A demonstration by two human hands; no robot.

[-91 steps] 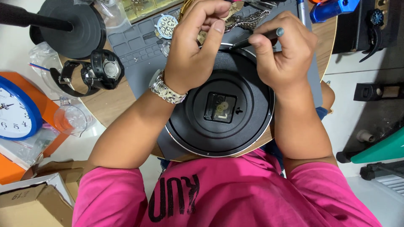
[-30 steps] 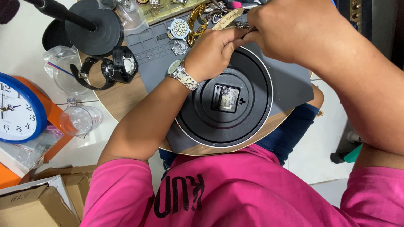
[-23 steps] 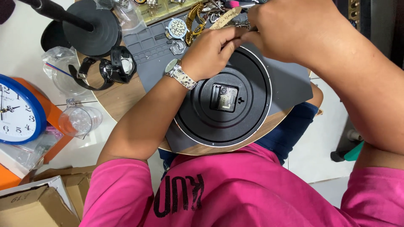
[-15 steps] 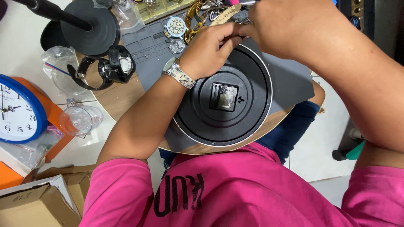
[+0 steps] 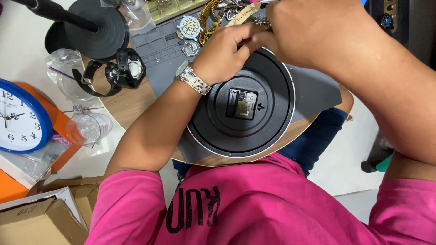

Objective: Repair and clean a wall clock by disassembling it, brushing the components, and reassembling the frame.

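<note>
Hands (image 5: 272, 41) over clock back (image 5: 243, 106), watches (image 5: 113, 72) beside

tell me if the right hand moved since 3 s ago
Yes. The right hand was beside the left hand at the black clock's far rim; it now reaches across, touching the left fingers.

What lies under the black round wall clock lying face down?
The black round wall clock rests on a grey work mat over a wooden tabletop. Its face and anything beneath stay hidden.
</note>
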